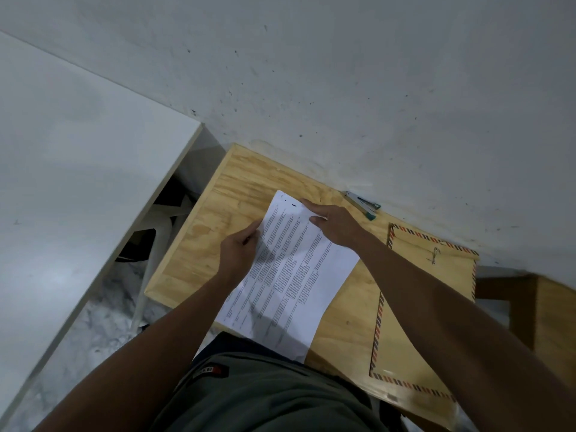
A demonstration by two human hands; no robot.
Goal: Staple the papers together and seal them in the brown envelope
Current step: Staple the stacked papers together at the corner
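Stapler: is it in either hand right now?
No. The stapler lies by the wall, while both hands rest on the papers.

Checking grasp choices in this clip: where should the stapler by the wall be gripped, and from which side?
Probably the stapler's silver middle, pinched across its narrow width from above. It lies flat against the wall, so the far side is blocked. The right hand, resting on the papers, is nearest.

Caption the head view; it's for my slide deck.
Both hands square white printed papers on a plywood table, stapler and brown envelope alongside.
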